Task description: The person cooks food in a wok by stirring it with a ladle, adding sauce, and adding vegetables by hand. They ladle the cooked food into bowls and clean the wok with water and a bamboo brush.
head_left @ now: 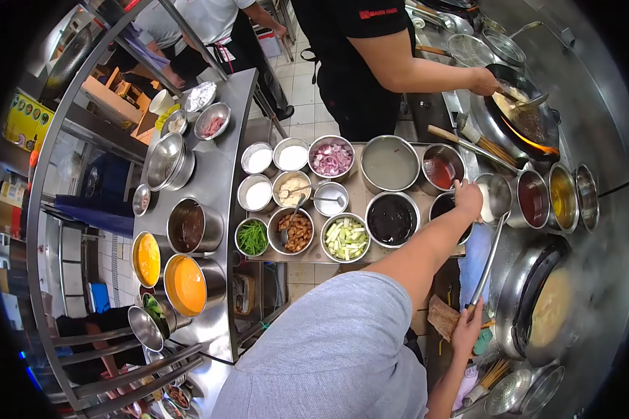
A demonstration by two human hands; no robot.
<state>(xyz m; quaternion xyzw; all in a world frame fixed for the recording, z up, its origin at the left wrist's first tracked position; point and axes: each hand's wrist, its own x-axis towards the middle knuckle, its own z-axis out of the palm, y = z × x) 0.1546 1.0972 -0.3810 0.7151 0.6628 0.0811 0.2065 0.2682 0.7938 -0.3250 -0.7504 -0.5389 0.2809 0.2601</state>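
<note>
My left hand (470, 200) reaches over the right end of the container table, beside a pot of dark liquid (442, 204) and below a pot of red sauce (439, 171). Its fingers look curled together; what they hold, if anything, is hidden. My right hand (466, 329), lower down, is wrapped around the handle of a long ladle (490, 264). That handle slants up to a round ladle bowl (495, 197) with something white in it, close to my left hand. To the right, a large wok (548, 307) holds pale, cloudy liquid.
A co-worker's hand (483, 82) works a ladle in a wok (528, 115) with flame beneath. Bowls of sliced onion (331, 156), chopped greens (346, 239) and brown pieces (293, 232) share the table. Pots of orange liquid (186, 285) stand on the left counter. Strainers (508, 392) lie lower right.
</note>
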